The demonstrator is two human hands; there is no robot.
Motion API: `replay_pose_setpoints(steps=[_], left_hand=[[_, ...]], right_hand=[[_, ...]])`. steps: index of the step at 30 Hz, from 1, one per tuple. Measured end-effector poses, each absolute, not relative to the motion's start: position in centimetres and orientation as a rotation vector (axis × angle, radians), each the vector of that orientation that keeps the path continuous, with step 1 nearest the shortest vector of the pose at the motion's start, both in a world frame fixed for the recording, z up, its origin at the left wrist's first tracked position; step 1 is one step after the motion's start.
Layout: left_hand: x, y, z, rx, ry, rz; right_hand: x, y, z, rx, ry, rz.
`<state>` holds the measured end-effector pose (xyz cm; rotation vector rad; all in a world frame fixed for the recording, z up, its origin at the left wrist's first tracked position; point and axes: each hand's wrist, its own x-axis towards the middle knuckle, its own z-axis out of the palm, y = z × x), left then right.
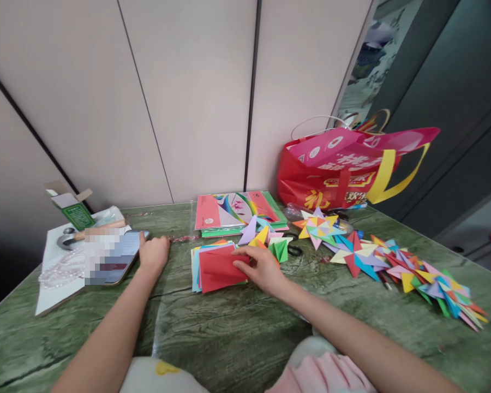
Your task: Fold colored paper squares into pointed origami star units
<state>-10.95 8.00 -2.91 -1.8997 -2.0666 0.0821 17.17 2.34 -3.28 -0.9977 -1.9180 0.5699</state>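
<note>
My right hand (264,268) pinches the edge of a red sheet of paper (219,268) between thumb and fingers; its near edge looks lifted. That sheet lies on a stack of coloured square papers (195,271) on the table. My left hand (155,255) rests on the table at the right edge of a phone (125,261). One of its fingers is stretched out by the phone; the others look curled, with nothing seen in them. Just behind my right hand are loose folded paper pieces, among them a green one (279,250).
Behind the stack lie packs of coloured paper (245,210). Folded paper stars (355,254) spread along the right, near black-handled scissors (295,250). A red bag (335,169) stands at the back right. On the left are a small green box (77,215), a wooden-handled tool (102,229) and clear beads (59,270).
</note>
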Motion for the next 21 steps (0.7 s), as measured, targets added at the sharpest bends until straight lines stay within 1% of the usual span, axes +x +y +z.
replay_pose_setpoints(steps=[16,21], left_hand=[[-11.1,8.0,-2.7,-1.901,-2.136,0.058],[-9.8,7.6,-2.5,-1.892,-2.139,0.074]], right_hand=[[17.2,2.3,-3.2,-0.998,-1.916,0.58],[17.2,2.4,-3.3,-1.006,-1.912,0.573]])
